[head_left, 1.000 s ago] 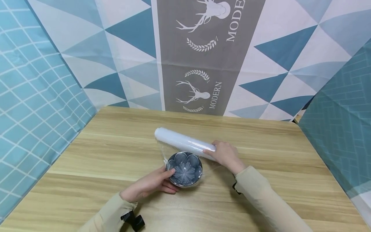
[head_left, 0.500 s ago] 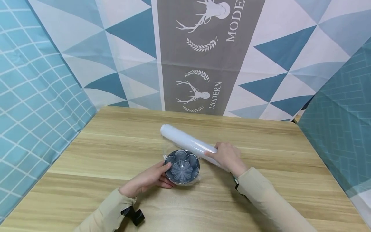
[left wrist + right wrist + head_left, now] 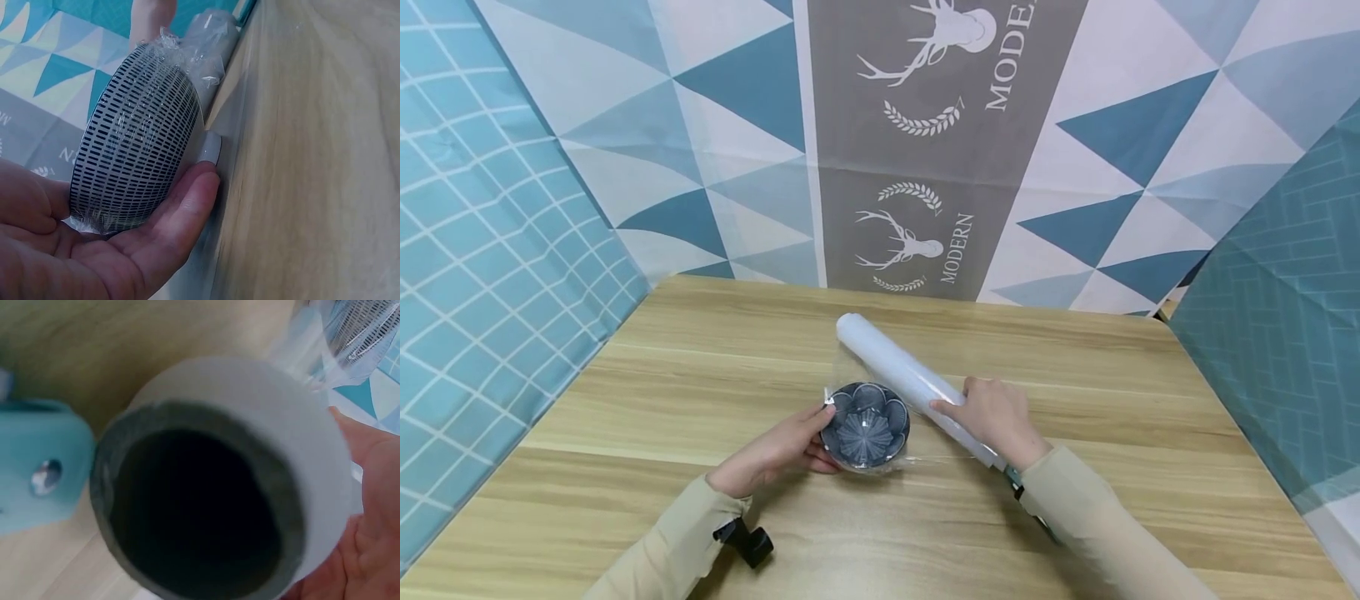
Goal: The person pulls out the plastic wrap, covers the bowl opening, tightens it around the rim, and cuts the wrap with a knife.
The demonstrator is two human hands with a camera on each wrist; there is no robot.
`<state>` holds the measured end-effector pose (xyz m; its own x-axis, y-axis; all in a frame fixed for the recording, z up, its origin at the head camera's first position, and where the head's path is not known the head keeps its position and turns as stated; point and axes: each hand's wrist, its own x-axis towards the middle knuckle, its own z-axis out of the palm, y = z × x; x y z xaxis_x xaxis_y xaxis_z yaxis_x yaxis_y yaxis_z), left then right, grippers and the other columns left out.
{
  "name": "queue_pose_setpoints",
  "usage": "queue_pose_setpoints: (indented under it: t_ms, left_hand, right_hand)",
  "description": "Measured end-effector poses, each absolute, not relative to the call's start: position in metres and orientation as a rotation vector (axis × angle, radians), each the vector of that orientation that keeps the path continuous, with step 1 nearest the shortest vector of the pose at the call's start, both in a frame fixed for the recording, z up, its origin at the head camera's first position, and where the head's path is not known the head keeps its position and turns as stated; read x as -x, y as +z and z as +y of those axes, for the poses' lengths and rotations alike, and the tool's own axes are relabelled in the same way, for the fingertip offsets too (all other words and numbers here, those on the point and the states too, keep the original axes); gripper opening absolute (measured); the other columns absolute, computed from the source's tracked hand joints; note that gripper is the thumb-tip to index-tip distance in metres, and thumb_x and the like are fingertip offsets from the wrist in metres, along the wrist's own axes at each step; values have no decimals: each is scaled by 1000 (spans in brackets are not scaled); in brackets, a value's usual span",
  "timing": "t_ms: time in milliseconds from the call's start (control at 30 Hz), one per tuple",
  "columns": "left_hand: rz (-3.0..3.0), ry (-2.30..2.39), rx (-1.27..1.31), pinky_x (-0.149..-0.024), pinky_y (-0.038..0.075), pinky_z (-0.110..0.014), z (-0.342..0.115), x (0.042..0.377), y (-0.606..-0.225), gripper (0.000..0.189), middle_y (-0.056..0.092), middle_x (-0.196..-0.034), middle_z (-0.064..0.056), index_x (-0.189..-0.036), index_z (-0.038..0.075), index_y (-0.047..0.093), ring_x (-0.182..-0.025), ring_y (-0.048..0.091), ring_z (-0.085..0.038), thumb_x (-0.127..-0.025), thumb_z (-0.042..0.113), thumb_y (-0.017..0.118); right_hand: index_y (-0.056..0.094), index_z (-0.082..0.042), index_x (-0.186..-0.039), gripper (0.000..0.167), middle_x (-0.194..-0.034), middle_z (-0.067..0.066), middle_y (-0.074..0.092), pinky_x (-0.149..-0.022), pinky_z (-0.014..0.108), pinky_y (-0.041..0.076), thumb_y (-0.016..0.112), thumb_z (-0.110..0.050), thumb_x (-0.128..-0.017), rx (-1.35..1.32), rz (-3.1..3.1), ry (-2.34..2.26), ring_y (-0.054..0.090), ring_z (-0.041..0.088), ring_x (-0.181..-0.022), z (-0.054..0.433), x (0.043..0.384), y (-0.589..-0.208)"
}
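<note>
My left hand holds a dark blue-grey bowl by its left side, thumb at the rim and fingers beneath. Petal shapes line its inside; in the left wrist view the bowl's outer wall shows rows of dark dashes under clear film. The bowl is tilted, with its pale foot close to the tabletop. Clear cling film stretches from the bowl to a long roll of cling film. My right hand grips that roll near its lower right end. In the right wrist view the roll's hollow core faces the camera.
The wooden table runs back to a patterned curtain, with blue sheets on both sides. A black device is strapped at my left wrist. A teal piece with a round stud sits beside the roll; its kind is unclear.
The roll has turned, its far end swinging right and away, its near end sliding toward my right wrist. My right hand has shifted slightly right and nearer. The bowl has moved slightly left and away.
</note>
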<state>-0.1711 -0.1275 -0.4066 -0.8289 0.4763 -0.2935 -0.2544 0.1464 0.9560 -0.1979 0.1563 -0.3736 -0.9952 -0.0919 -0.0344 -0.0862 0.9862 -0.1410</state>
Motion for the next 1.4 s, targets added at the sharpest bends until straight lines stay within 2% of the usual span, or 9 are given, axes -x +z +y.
queue_pose_setpoints:
  t_ms: [167,467,600,700,867,933,1033,1133,1400]
  left_hand:
    - [1915,1720,-196,-74,53,-40,-129,176,-407,64,63,-93,-25,-137,-11,20,-76,65,-26,-98,39,29]
    - [2062,1677,-143,-67,54,-38,-124,182,-405,60,64,-84,-21,-131,-14,29,-66,64,-20,-99,37,25]
    - [2123,1658,-134,-65,54,-38,-122,187,-406,59,62,-85,-21,-133,-13,29,-62,62,-18,-99,36,26]
    - [2150,1646,-139,-63,54,-37,-122,193,-409,58,62,-83,-21,-133,-11,30,-60,60,-17,-99,36,26]
    - [2200,1624,-115,-58,54,-35,-119,201,-410,56,61,-77,-16,-128,-10,37,-54,57,-14,-99,37,27]
    - [2220,1611,-110,-57,54,-34,-118,204,-409,56,61,-77,-16,-126,-10,41,-54,57,-14,-99,37,28]
    - [2252,1574,-138,-57,53,-34,-117,207,-408,56,62,-82,-17,-126,-9,41,-55,57,-14,-99,37,26]
    - [2275,1551,-137,-57,53,-35,-115,212,-408,55,61,-85,-17,-128,-8,41,-56,57,-14,-99,37,26]
    - [2362,1461,-143,-58,50,-31,-109,221,-405,54,60,-84,-13,-126,-3,47,-57,54,-14,-99,38,26]
  right_hand:
    - [57,-12,-76,57,-62,4,53,-41,32,33,50,-69,-75,157,3092,-171,48,19,-52,157,195,-375]
    - [59,-6,-103,70,-68,9,56,-42,32,36,46,-69,-77,154,3024,-154,50,19,-54,157,189,-375]
    - [59,-6,-99,66,-68,8,56,-42,32,36,46,-68,-78,139,3007,-191,50,19,-54,157,186,-376]
    - [59,-7,-88,61,-65,6,54,-41,31,36,47,-66,-78,125,3006,-246,50,19,-53,156,185,-378]
    - [55,-10,-76,56,-60,3,50,-40,29,35,49,-66,-78,90,3001,-337,48,17,-49,156,182,-382]
    - [57,-9,-81,57,-60,3,51,-40,29,35,49,-65,-78,85,2997,-358,48,17,-50,157,181,-384]
    - [59,-6,-100,63,-65,5,54,-42,30,35,48,-64,-79,92,2990,-368,48,17,-51,157,181,-386]
    - [56,-4,-113,68,-70,7,57,-43,30,36,48,-63,-80,91,2979,-402,50,17,-53,157,180,-387]
    - [50,5,-112,72,-70,10,54,-42,29,38,49,-60,-81,36,2952,-495,51,18,-52,155,172,-389]
